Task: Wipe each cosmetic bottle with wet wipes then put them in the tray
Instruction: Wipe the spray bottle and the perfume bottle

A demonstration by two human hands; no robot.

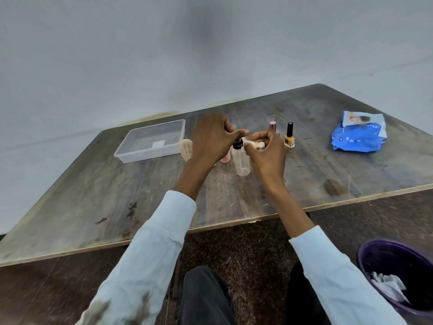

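Observation:
A clear spray bottle (pixel 242 161) with a black top stands mid-table. My left hand (pixel 210 139) hovers over its top, thumb stretched right, fingers curled near the cap; whether it grips the cap is hidden. My right hand (pixel 267 151) pinches a small crumpled beige wipe (pixel 254 144) beside the bottle's neck. A pink bottle (pixel 225 158) stands partly hidden behind my left hand. A pink-capped bottle (pixel 273 126) and a yellow nail polish bottle (pixel 289 137) stand behind my right hand. The clear plastic tray (pixel 131 154) sits at the left with no bottles in it.
A blue wet wipes pack (pixel 358 134) lies at the right of the wooden table (pixel 117 202). A ribbed beige object (pixel 186 148) sits by the tray's right side. A purple bin (pixel 375 256) with used wipes stands on the floor at the lower right.

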